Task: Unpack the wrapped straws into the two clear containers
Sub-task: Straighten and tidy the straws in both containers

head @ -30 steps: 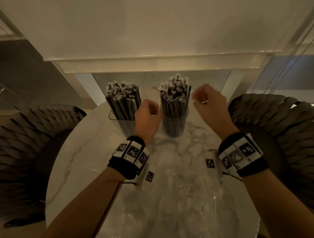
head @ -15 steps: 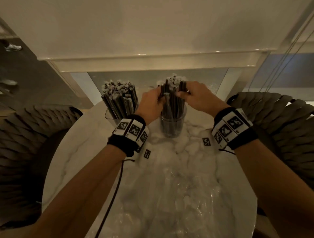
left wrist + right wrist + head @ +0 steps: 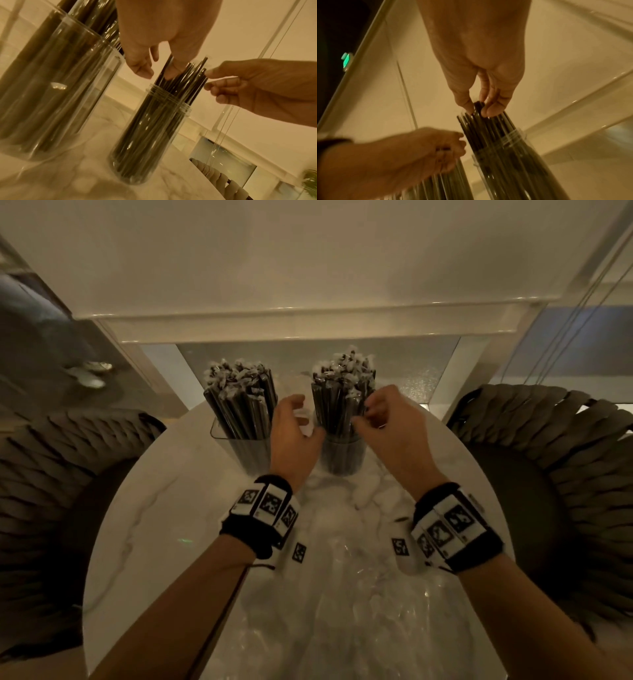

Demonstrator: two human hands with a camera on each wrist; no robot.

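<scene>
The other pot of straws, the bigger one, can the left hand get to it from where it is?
Probably yes. The left hand sits right beside the bigger container, with nothing between them, and holds nothing. Its fingers only touch the straws in the round jar.

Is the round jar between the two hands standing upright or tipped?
Upright: the round jar stands on its base on the marble table, packed with wrapped straws rising above its rim.
</scene>
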